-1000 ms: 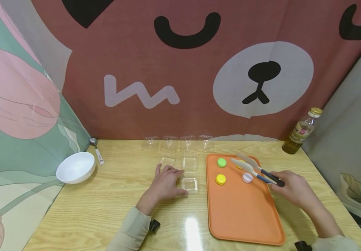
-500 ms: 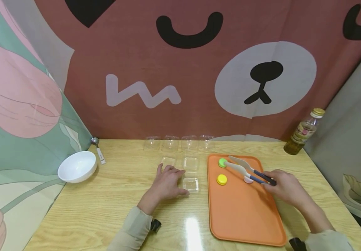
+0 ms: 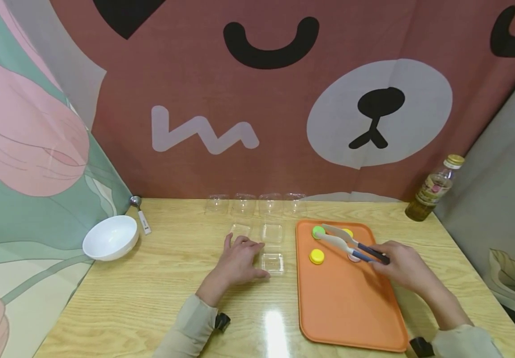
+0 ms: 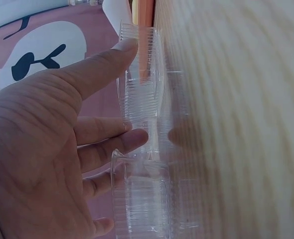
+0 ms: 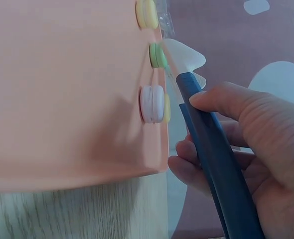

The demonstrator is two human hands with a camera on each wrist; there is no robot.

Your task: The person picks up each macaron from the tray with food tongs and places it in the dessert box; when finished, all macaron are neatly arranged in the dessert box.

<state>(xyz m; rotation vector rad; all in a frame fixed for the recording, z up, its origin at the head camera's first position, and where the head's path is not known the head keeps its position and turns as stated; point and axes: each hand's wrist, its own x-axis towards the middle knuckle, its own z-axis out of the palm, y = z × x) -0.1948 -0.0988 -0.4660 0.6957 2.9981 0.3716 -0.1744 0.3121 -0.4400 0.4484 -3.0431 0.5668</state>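
Observation:
My left hand [image 3: 237,261] sits at the left side of a small clear plastic box [image 3: 273,263], thumb and fingers at its opposite ends. Blue-handled tongs [image 5: 207,139] with whitish tips are gripped in my right hand [image 3: 402,263], the thumb along one handle. Their parted tips reach over an orange tray [image 3: 351,313] to a green macaron [image 3: 316,231], overlapping it in the head view. A yellow macaron [image 3: 316,256] lies in front of the green one. Behind the tongs, another yellow macaron [image 3: 349,232] and a lilac macaron [image 5: 152,104] are partly hidden in the head view.
More clear boxes [image 3: 272,232] stand behind the left hand, with several clear containers [image 3: 270,204] lined up along the back. On the left are a white bowl [image 3: 111,238] and a scoop [image 3: 142,218]. A bottle of amber liquid [image 3: 429,191] stands at the back right.
My right hand has moved left with the tongs, their tips travelling from the rear yellow macaron to the green one. The left hand stays at the box.

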